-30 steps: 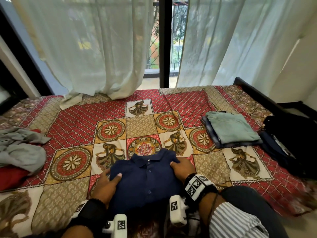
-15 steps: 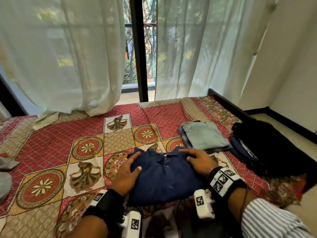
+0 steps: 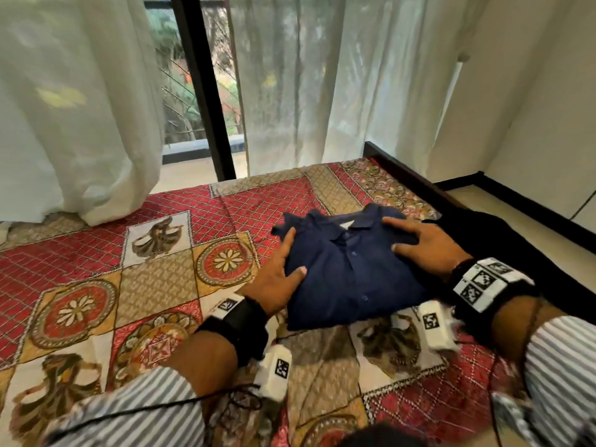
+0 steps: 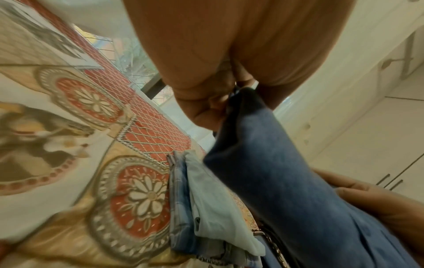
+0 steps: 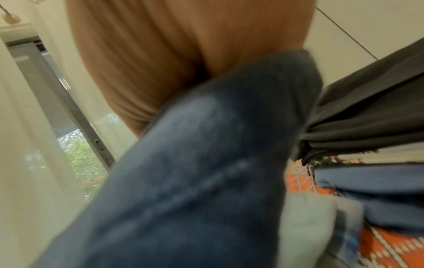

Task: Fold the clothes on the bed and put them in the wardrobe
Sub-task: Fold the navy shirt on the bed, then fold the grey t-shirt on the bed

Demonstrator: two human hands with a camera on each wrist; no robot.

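Under our fingers, thumbs on top and the rest tucked beneath, the left hand (image 3: 274, 285) and right hand (image 3: 429, 250) clasp the folded navy shirt (image 3: 348, 272) flat by both sides, carrying it above the light folded pile (image 4: 215, 208) on the bed (image 3: 161, 285) so the folds hold

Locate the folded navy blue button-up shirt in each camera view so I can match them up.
Head: folded navy blue button-up shirt right of centre, between both hands.
Left wrist: it runs from centre to lower right, under the palm.
Right wrist: a blurred blue mass across the middle.
Shared landmark: the red patterned bedspread, also at left and lower right.
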